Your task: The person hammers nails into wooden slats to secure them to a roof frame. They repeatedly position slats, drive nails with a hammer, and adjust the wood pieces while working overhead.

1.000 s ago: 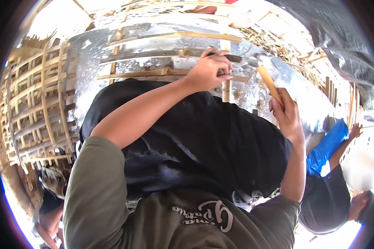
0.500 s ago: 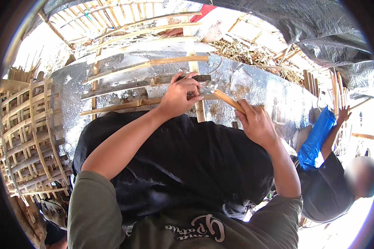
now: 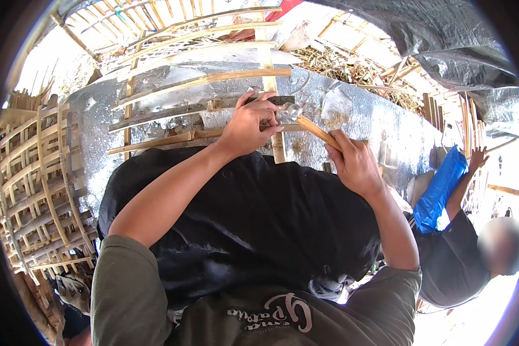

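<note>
A wooden-handled hammer (image 3: 319, 132) is gripped near the handle's end by my right hand (image 3: 357, 163). Its shiny metal head, partly blurred, is close beside the fingers of my left hand (image 3: 251, 123). Those left fingers are bent together over the end of a dark bamboo slat (image 3: 181, 115); whatever they pinch is hidden. Beneath lies a bamboo frame (image 3: 202, 81), several slats laid across two uprights. The right upright (image 3: 278, 149) passes just under the left hand and hammer head. A lower slat (image 3: 155, 144) runs near my covered lap.
Under the frame is a silvery sheet surface (image 3: 352, 127). Finished-looking bamboo lattices (image 3: 40, 190) stand at the left. Dry leaves and scraps (image 3: 352, 69) lie beyond. Another person (image 3: 461, 259) sits at the right beside a blue wrapped bundle (image 3: 441, 187). Dark tarpaulin (image 3: 444, 34) hangs above.
The hammer head has shifted slightly up in the picture, still beside the left fingers. The frame and both hands appear a little higher. Both grips look the same.
</note>
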The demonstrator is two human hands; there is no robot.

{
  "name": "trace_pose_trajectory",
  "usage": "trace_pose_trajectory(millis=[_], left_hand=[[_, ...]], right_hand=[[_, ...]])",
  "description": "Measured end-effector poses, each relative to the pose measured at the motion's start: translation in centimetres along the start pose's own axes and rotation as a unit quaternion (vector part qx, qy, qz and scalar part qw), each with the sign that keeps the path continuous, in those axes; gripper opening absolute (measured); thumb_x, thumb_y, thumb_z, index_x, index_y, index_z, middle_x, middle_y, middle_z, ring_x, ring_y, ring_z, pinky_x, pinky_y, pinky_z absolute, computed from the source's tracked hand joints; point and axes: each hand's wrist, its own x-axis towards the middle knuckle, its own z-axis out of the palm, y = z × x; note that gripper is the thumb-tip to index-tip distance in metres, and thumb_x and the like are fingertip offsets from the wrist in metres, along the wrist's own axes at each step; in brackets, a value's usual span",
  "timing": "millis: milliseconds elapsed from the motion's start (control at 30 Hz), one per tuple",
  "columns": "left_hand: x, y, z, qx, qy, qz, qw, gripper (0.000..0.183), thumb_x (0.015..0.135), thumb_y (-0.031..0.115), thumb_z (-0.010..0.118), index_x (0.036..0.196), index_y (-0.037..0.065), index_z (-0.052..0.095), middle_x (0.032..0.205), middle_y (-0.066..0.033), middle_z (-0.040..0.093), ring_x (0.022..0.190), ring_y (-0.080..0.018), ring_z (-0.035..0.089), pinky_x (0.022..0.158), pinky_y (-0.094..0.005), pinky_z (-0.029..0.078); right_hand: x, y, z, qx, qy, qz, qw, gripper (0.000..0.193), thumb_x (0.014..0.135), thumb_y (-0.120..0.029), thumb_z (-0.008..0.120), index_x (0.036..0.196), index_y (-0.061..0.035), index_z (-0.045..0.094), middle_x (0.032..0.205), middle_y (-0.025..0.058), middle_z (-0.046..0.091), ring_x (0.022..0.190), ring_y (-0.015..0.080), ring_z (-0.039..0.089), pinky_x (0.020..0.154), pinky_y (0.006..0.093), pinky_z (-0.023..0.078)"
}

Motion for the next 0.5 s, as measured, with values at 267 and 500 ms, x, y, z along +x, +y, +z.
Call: trace_pose_trajectory(millis=[267, 500], left_hand=[[-0.09, -0.03, 0.07, 0.009, 0.011, 0.005, 1.000, 0.023, 0.078, 0.014, 0.084, 0.072, 0.003, 0.064, 0.109, -0.0112, 0.070, 0.134, -0.0261, 0.055, 0.118, -0.0498, 0.029], [-0.04, -0.12, 0.01, 0.005, -0.005, -0.005, 1.000, 0.021, 0.078, 0.014, 0.083, 0.073, 0.004, 0.066, 0.108, -0.0079, 0.071, 0.134, -0.0253, 0.055, 0.118, -0.0499, 0.030]], right_hand=[[-0.25, -0.73, 0.10, -0.034, -0.013, 0.008, 0.999, 0.017, 0.101, -0.023, 0.059, 0.111, -0.0095, 0.056, 0.077, 0.0166, 0.068, 0.072, 0.0421, 0.067, 0.062, 0.0532, 0.051], [-0.20, -0.02, 0.67, -0.039, -0.030, 0.010, 0.999, 0.018, 0.101, -0.023, 0.059, 0.111, -0.0084, 0.056, 0.077, 0.0170, 0.068, 0.071, 0.0416, 0.067, 0.061, 0.0518, 0.052]])
